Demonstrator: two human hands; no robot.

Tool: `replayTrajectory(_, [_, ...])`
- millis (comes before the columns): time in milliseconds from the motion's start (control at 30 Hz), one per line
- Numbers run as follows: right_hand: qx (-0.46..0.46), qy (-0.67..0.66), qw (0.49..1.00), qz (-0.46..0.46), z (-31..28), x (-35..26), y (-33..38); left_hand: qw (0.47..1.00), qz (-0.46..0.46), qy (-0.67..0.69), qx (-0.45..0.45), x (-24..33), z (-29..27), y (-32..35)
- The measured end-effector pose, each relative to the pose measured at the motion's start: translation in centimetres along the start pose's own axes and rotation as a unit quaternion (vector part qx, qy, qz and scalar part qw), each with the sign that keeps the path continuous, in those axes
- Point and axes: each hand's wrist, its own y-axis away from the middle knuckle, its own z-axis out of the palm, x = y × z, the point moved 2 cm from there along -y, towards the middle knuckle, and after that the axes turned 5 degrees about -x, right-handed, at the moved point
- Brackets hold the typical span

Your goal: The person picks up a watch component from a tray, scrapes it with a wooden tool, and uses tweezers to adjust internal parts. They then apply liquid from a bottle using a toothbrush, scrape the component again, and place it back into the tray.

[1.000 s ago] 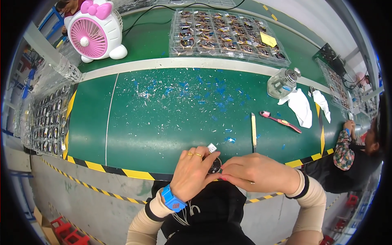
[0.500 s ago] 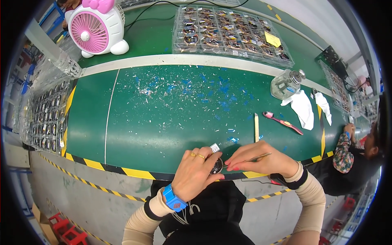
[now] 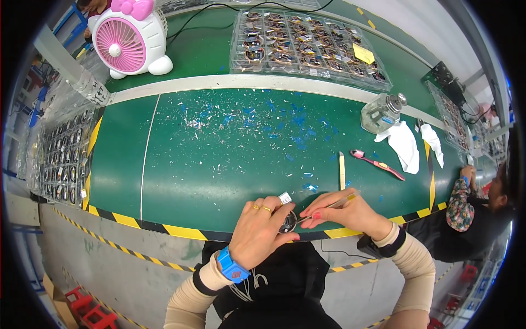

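My left hand (image 3: 256, 230) is closed around a small round dark electronic part (image 3: 288, 223) at the table's front edge. A white tag (image 3: 285, 198) sticks out past its fingers. My right hand (image 3: 350, 213) pinches metal tweezers (image 3: 341, 202), with their tip at the right rim of the round part. The fingers hide much of that part. Beyond my right hand lie a pale flat stick (image 3: 342, 171) and a pink toothbrush (image 3: 378, 164).
White and blue scraps (image 3: 246, 118) litter the green table (image 3: 118, 170). A glass pump bottle (image 3: 379, 114) and white cloths (image 3: 404, 147) lie to the right. Clear trays of round parts (image 3: 307, 44) stand behind, another tray (image 3: 66, 159) at left. A pink-white fan (image 3: 129, 41) stands back left; a co-worker (image 3: 476, 219) sits at right.
My right hand has turned, and the tweezers now slant more steeply toward the round part. My left hand has shifted slightly left, still holding it.
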Motion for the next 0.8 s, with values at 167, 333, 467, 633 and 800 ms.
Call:
replayTrajectory(167, [0.074, 0.153, 0.975, -0.145, 1.7, 1.2, 1.6, 0.998, -0.047, -0.042, 0.024, 0.7, 0.3, 0.4])
replayTrajectory(333, [0.105, 0.398, 0.884, -0.223, 4.7, -0.4, 3.0, 0.990, -0.100, -0.097, 0.020, 2.0, 0.1, 0.8])
replayTrajectory(467, [0.149, 0.421, 0.858, -0.253, 5.0, 0.4, 3.0, 0.984, -0.117, -0.111, 0.080, 2.5, 0.6, 1.6])
replayTrajectory(633, [0.186, 0.401, 0.857, -0.264, 5.6, 1.3, 2.9, 0.980, -0.106, -0.105, 0.132, 2.3, 1.0, 1.5])
replayTrajectory(800, [0.207, 0.329, 0.887, -0.247, 5.2, 1.8, 2.6, 0.986, -0.094, -0.075, 0.115, 1.9, 1.4, 1.6])
